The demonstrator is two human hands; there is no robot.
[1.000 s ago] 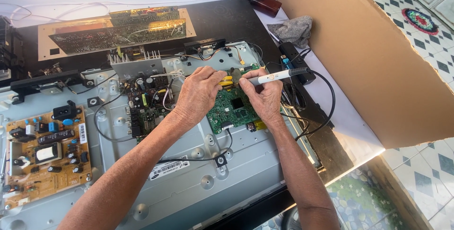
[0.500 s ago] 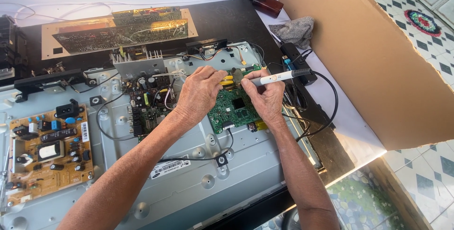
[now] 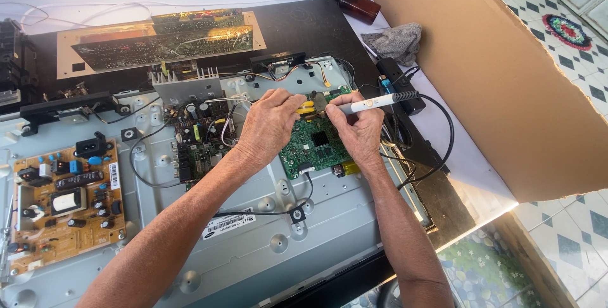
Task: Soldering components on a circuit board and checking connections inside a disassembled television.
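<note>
The right hand (image 3: 361,132) pinches a white soldering iron (image 3: 373,102) like a pen, its fingers pressed together round the barrel, the tip aimed toward nine o'clock at the top edge of the green circuit board (image 3: 316,146); the left hand (image 3: 269,124) rests on that same edge, fingers curled and pinching something small and yellowish that I cannot make out. The green circuit board lies flat near the middle of the grey metal chassis (image 3: 253,244), which covers most of the dark tabletop (image 3: 304,29).

What could go wrong, as a judgement: the tip sits very near the left fingertips, so a small slip could burn them; the black cord (image 3: 443,149) loops off toward four o'clock and could snag on the chassis edge, tugging the iron across neighbouring parts; thin wires (image 3: 142,162) run at nine o'clock of the hands, and a wandering tip could scorch their sheathing.

Room is tight at three o'clock, where a tilted cardboard sheet (image 3: 506,80) walls in the right elbow; at nine o'clock lies an orange-brown power board (image 3: 66,206), well apart; at twelve o'clock a long bare board (image 3: 164,42) and, at one o'clock, a grey rag (image 3: 396,42) beside a brown bottle (image 3: 358,5); the near edge at six o'clock drops to a tiled floor (image 3: 570,244).
</note>
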